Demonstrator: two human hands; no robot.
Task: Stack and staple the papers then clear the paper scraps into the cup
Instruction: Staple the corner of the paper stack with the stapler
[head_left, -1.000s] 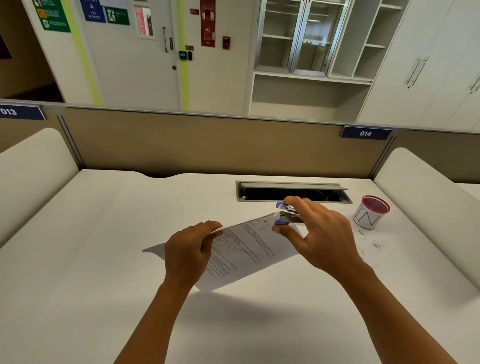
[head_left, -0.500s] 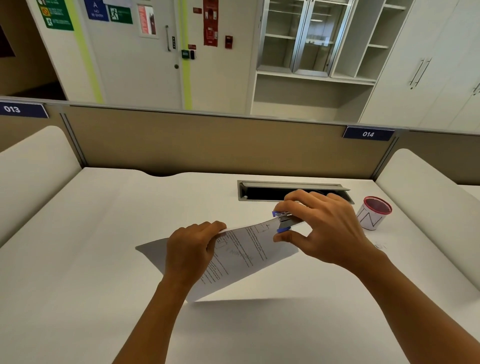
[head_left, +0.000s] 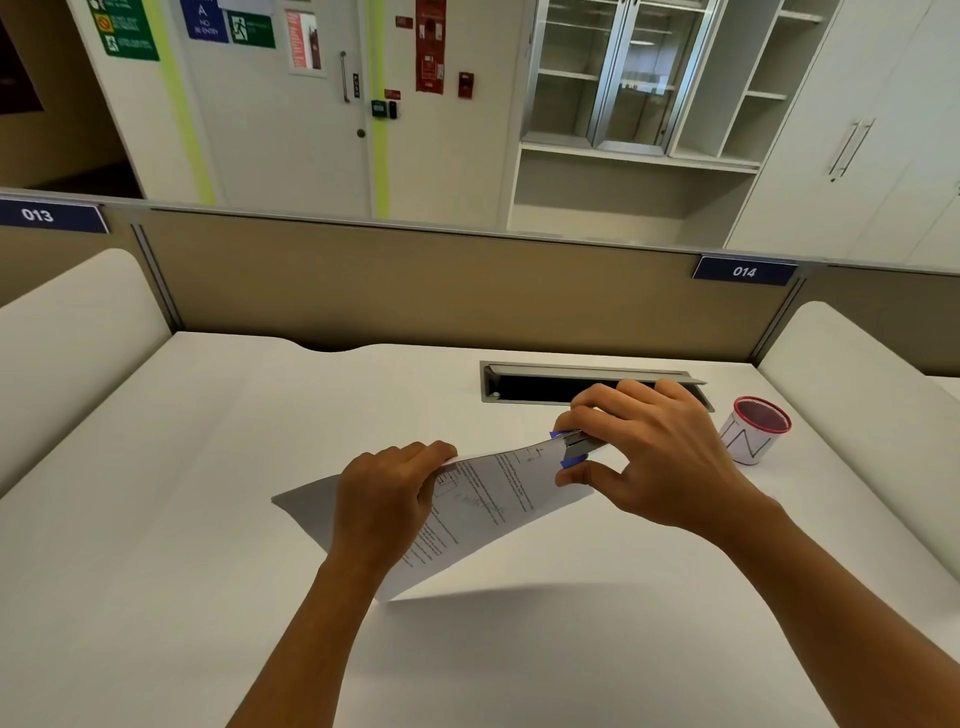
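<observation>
My left hand grips the stacked printed papers by their upper edge and holds them tilted above the white desk. My right hand is closed around a small blue and silver stapler, whose jaws sit over the papers' far right corner. A white paper cup with a red rim and black marker lines stands on the desk just right of my right hand. My right forearm hides the desk area below the cup, so no scraps show.
A grey cable slot is set into the desk behind my hands. Tan partition walls with labels 013 and 014 close off the back, and padded white dividers flank both sides.
The papers have been lifted and turned slightly, their left corner rising. My right hand has kept the stapler on the corner and shifted a little toward the slot, now covering the scraps seen earlier.
</observation>
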